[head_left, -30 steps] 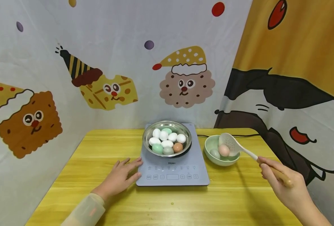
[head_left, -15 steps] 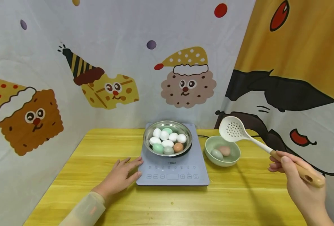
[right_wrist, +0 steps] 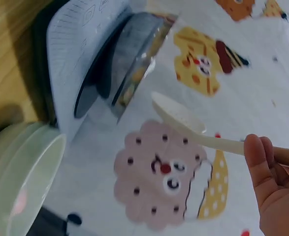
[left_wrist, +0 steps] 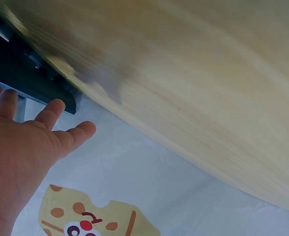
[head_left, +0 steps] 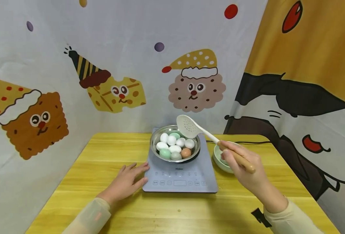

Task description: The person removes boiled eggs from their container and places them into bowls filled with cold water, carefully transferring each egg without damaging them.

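My right hand [head_left: 248, 165] grips the wooden handle of a slotted ladle [head_left: 190, 126]. Its white perforated bowl hovers over the back right rim of a steel pan [head_left: 156, 154] and carries no egg. White, green, grey-green and brown eggs [head_left: 175, 149] fill the pan, which sits on an induction cooker [head_left: 179, 175]. At the cooker's left edge, my left hand [head_left: 125, 182] rests with fingers spread and fingertips touching it. Partly behind my right hand stands a pale green bowl [head_left: 219, 159]. In the right wrist view a pinkish egg [right_wrist: 20, 201] shows inside that bowl [right_wrist: 43, 182].
A yellow wooden table [head_left: 117, 214] bears everything. A black cord [head_left: 248, 142] runs along its back right. Behind hangs a printed cloth [head_left: 125, 48] with cartoon figures, close to the table's back edge. A black strap [head_left: 261, 217] dangles by my right sleeve.
My right hand has lifted the ladle out of the green bowl, leaving the pinkish egg there, and swung it left to above the pan. The left hand stays put.
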Available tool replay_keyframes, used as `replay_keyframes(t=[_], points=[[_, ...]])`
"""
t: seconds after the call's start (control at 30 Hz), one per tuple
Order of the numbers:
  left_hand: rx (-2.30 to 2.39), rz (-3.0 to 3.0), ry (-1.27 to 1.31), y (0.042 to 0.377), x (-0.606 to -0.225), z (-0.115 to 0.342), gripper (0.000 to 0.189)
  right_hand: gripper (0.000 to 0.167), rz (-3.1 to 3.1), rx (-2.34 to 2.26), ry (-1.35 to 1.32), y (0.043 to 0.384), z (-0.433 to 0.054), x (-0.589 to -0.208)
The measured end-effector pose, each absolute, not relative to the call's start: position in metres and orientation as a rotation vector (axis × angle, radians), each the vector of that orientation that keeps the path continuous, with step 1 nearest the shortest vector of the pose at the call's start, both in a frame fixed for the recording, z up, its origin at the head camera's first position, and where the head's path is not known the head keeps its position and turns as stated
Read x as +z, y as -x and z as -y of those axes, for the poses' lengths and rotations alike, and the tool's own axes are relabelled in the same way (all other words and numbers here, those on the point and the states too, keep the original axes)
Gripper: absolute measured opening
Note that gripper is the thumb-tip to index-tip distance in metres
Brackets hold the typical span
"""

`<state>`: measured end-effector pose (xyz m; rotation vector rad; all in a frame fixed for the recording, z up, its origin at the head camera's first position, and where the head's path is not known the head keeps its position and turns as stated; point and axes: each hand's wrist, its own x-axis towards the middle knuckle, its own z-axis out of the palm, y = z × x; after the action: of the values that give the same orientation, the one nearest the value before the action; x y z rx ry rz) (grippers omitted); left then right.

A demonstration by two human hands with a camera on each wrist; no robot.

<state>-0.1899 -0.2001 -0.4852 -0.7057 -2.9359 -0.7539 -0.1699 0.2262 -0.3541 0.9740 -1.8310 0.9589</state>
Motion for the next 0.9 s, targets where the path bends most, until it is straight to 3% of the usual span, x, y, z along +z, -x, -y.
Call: replay_keyframes(t=[0.17,0.43,0.73,0.9], points=[[-0.781,2.942,0.714,0.191,-0.488,0.199,0.057,0.048,1.917,0.608,-0.985,0.189,-0.205,-0.352],[-0.789,2.923,0.714,0.194,-0.491,0.202,0.056,0.056,2.01,0.427,-1.096,0.193,-0.188,-0.347],[-0.781,2.924,0.721,0.194,-0.489,0.202,0.057,0.046,1.898,0.677,-1.131,0.183,-0.184,-0.337],[-0.789,2.928,0.717,0.193,-0.488,0.202,0.056,0.048,1.928,0.557,-1.116,0.187,-0.185,-0.342]])
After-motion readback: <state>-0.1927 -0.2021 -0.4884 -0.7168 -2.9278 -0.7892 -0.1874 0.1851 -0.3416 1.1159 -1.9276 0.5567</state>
